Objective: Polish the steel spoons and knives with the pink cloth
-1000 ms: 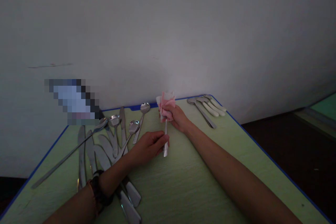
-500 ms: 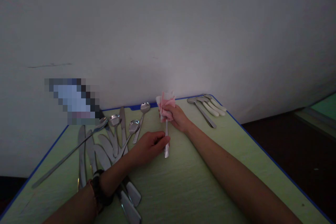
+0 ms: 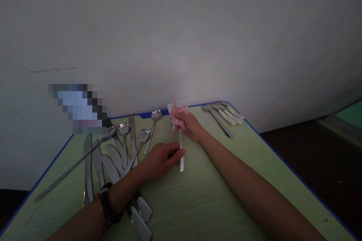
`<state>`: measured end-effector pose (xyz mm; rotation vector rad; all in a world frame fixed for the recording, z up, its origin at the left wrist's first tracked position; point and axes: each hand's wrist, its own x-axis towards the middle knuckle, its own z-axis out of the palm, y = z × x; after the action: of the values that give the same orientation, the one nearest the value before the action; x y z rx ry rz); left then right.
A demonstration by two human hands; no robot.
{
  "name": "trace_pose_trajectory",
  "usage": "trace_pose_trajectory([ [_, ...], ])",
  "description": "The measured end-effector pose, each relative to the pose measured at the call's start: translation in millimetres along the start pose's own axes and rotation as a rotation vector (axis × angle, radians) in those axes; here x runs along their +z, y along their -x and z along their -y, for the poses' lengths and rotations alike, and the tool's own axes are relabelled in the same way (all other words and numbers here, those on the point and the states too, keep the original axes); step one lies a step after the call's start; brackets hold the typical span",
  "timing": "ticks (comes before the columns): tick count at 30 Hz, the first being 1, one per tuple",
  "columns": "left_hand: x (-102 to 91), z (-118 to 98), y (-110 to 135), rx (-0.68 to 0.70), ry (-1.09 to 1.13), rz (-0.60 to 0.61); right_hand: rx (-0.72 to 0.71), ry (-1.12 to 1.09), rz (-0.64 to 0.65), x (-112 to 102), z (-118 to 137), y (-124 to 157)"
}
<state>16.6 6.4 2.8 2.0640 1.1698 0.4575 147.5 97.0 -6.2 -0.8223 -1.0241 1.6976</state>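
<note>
My left hand (image 3: 166,157) pinches the flat handle of a metal piece of cutlery (image 3: 181,165) between thumb and fingers. The far end of that piece is covered, so I cannot tell its kind. Wrapped about it is a pink and white cloth (image 3: 178,115), which my right hand (image 3: 192,126) is closed on. Just left of my left hand lie a spoon (image 3: 144,135), another spoon (image 3: 156,116) and a ladle-like spoon (image 3: 123,129). Several knives (image 3: 88,165) lie partly under my left forearm.
A long-handled spoon (image 3: 70,171) lies slanted on the left of the light green table (image 3: 203,196). A metal spoon (image 3: 217,120) and several pieces with white handles (image 3: 230,116) rest at the far right. A blurred-out device (image 3: 77,109) stands at the back left. The wall (image 3: 181,45) borders the table.
The handle's near end has shifted slightly right, along with my left hand. My right hand and the cloth have barely moved.
</note>
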Motion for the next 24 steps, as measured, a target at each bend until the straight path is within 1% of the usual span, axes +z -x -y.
trace_pose_trajectory([
  [6, -0.2, -1.1, 0.7, 0.017, -0.028, -0.005, 0.005, 0.017, 0.0, 0.8, 1.7, 1.8],
  [14, 0.0, -2.1, 1.0, 0.002, -0.035, 0.005, 0.0, 0.009, 0.012, 1.0, 0.5, 0.7],
  [24, 1.3, 2.3, -1.5, -0.029, -0.03, 0.008, -0.011, 0.008, 0.014, 1.1, 0.8, 1.2],
])
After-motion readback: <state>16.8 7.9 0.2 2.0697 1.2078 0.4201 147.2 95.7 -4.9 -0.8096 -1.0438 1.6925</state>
